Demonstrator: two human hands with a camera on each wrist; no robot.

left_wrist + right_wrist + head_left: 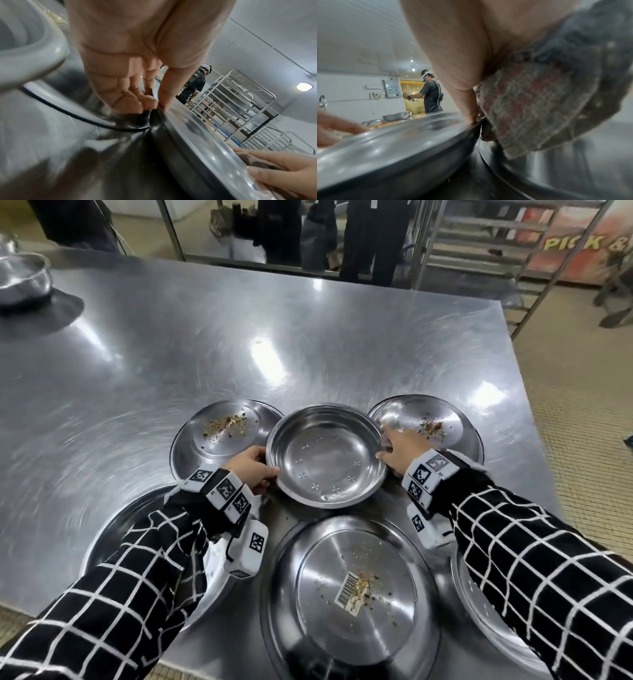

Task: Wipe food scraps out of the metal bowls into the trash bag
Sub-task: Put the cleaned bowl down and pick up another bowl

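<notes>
Bowl [327, 455]: centre, clean, between both hands.
Left hand [251, 465]: pinches left rim.
Right hand [402, 448]: clutches cloth [539, 97], thumb on right rim.

Glossy metal bowl [327, 455]; brushed steel table [205, 337]; rough cloth [539, 94].

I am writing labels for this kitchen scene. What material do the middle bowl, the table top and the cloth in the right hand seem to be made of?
The middle bowl: probably stainless steel with a polished finish, since it shows sharp mirror-like glints.
The table top: apparently brushed steel, with swirling scratch marks and soft lamp reflections.
The cloth: a woven or knitted textile, grey with reddish patches and a fuzzy, frayed edge; the fibre cannot be told.
</notes>
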